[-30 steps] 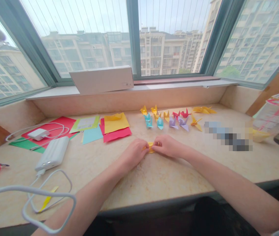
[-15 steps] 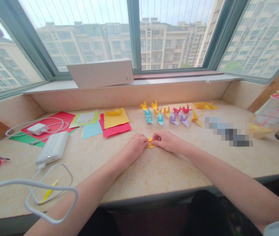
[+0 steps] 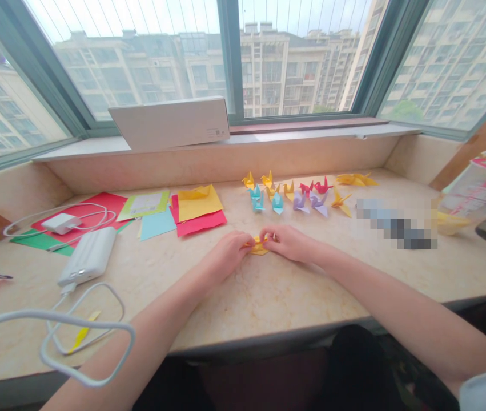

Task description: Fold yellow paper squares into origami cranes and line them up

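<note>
Both hands' grip (image 3: 258,244) pinches shut on the yellow folded paper (image 3: 258,249).

Nothing here can be read: the small sticker (image 3: 220,132) on the white box (image 3: 169,123), the printed panel on the pale green sheet (image 3: 144,204) and the pink markings on the clear bottle (image 3: 478,194) are too small or blurred.

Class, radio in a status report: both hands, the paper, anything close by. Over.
Left hand and right hand both pinching the yellow folded paper at the counter. Paper cranes behind, coloured sheets to the left, all apart from the hands.
</note>
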Tool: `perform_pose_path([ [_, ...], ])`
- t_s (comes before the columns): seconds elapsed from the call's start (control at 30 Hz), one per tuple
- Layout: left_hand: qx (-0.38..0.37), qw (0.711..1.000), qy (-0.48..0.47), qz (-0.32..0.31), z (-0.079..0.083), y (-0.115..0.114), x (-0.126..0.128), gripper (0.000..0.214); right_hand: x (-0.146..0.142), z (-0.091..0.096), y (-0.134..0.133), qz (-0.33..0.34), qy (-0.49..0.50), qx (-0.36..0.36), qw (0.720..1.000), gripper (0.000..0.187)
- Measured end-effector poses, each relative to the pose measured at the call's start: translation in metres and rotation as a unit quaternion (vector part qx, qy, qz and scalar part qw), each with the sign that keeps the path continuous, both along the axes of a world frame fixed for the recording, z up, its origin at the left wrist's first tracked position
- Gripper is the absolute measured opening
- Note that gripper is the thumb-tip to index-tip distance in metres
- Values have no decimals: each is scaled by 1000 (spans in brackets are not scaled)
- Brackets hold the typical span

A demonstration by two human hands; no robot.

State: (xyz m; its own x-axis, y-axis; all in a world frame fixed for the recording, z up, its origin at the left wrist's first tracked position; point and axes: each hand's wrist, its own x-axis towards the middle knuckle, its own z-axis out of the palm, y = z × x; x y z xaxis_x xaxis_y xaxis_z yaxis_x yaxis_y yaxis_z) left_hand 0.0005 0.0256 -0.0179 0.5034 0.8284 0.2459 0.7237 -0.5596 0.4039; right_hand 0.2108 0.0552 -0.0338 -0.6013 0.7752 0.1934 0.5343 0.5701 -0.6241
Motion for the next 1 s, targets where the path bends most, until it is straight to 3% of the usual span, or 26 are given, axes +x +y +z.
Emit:
perform_pose_path([
  [0.17,-4,999,12,-42,5,0,-4,22,2,2,4,60,4,32,998,21],
  [0.37,10,991,100,-93,12,-5,-10,31,14,18,3,117,-90,30,989,29],
  [0.5,17,987,123,-104,14,-11,-11,31,20,25,-2,118,-131,49,983,36],
  [0.73,39,984,128,-118,20,-15,-12,37,14,28,-11,86,-135,90,983,31],
  [0.83,49,981,129,-135,20,-14,-14,45,14,30,-12,106,-133,88,981,34],
  [1.0,68,975,159,-140,15,-11,-17,35,16,30,-10,123,-149,84,978,35],
])
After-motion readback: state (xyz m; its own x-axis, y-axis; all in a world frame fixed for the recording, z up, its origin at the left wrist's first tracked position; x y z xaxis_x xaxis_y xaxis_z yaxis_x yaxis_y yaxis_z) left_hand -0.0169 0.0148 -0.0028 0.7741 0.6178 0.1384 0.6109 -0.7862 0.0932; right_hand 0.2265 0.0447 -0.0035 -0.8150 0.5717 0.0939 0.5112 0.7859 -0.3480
